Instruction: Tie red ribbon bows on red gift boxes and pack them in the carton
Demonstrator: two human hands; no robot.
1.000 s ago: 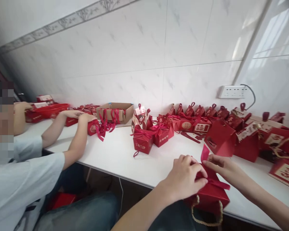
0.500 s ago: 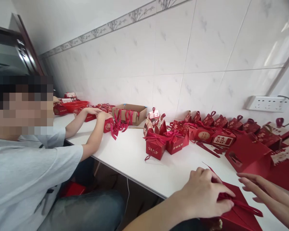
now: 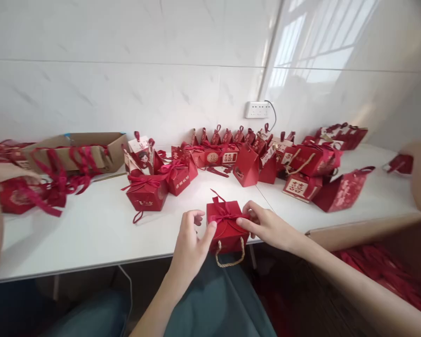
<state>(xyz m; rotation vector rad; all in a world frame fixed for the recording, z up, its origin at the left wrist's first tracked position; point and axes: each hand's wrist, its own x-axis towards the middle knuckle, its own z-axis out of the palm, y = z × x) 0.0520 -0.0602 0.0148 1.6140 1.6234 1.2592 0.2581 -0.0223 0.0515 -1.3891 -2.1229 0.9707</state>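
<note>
A red gift box (image 3: 224,242) with a beige rope handle (image 3: 230,265) sits at the table's front edge. Across its folded top lies a red ribbon (image 3: 224,214), tied in a bow at the middle. My left hand (image 3: 193,243) is beside the box's left side, thumb and fingers apart, the thumb tip close to the box corner. At the right side, my right hand (image 3: 266,224) has thumb and fingers closed around the ribbon's right end. Finished-looking red boxes with bows (image 3: 146,194) stand beyond my left hand.
Several small red boxes (image 3: 214,157) line the wall below a power strip (image 3: 258,110). More red boxes (image 3: 303,180) are stacked at right. A cardboard box (image 3: 115,152) hung with ribbons stands back left. At far left a co-worker's hand (image 3: 16,173) touches a red box. An open carton (image 3: 337,231) holds red items lower right.
My view has swung to the right, away from the co-worker. My right hand, earlier open and apart from the box, is now at the ribbon; my left hand has come off the bow.
</note>
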